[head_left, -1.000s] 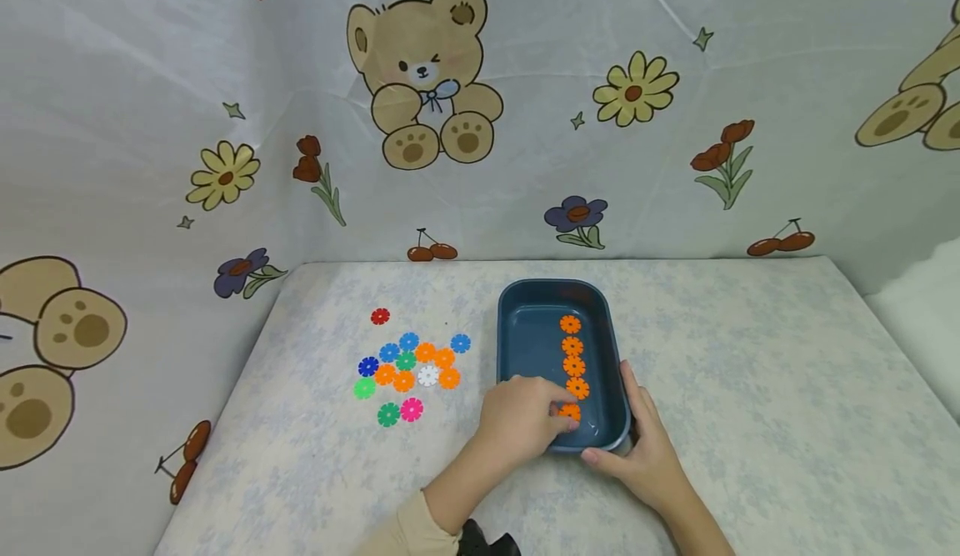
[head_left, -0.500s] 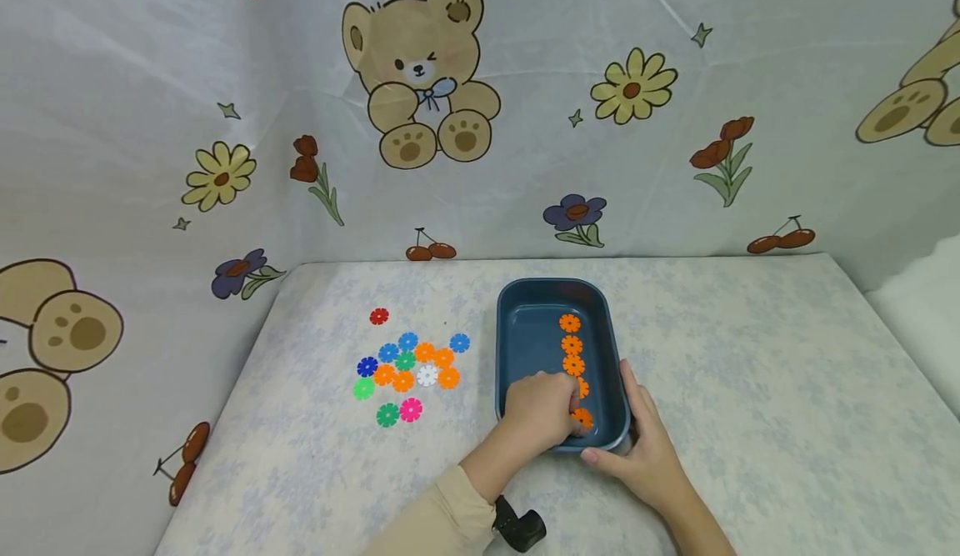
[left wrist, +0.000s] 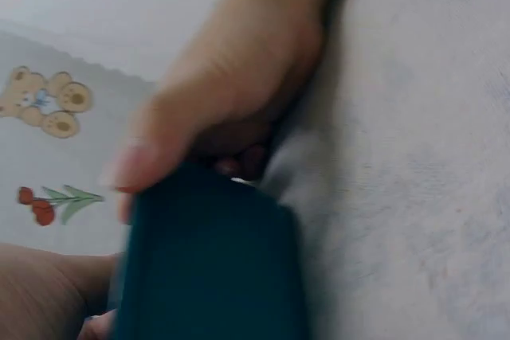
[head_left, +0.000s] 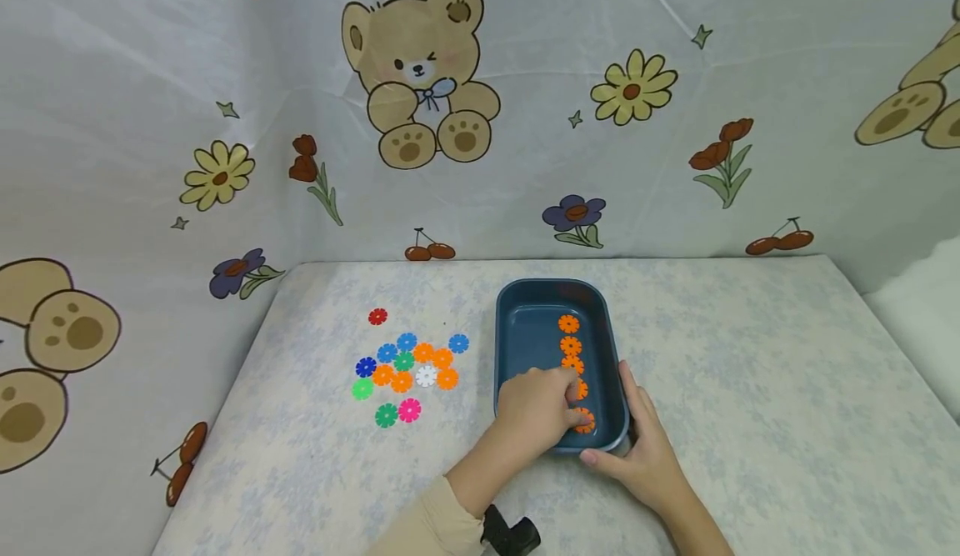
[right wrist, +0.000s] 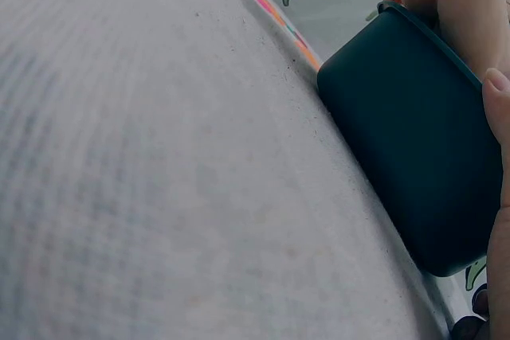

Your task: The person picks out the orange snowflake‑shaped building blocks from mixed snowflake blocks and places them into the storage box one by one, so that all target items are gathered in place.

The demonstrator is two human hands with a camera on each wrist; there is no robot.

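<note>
A dark blue rectangular box [head_left: 525,335] stands on the table with a column of orange snowflake discs [head_left: 570,345] along its right side. My left hand [head_left: 534,406] reaches over the left wall; its thumb touches the nearest orange disc [head_left: 586,423], which lies flat. Its index finger is apart from the thumb, partly covering another disc. At the near right corner my right hand [head_left: 651,460] grips the box, thumb at the near edge, fingers along the right wall. The left wrist view shows the right hand's thumb [left wrist: 147,157] on the box rim; the box [right wrist: 414,141] hides its discs in the right wrist view.
Left of the box lie loose discs: a red one [head_left: 377,316], a white one [head_left: 425,375], a pink one [head_left: 409,410], plus several blue, green and orange ones. A printed cloth [head_left: 480,197] hangs behind the table. A black wrist camera [head_left: 517,535] hangs under the left sleeve.
The nearest orange disc has shifted right and slightly nearer inside the box. My left hand moved right over it, then drew back a little left. The right hand keeps its grip.
</note>
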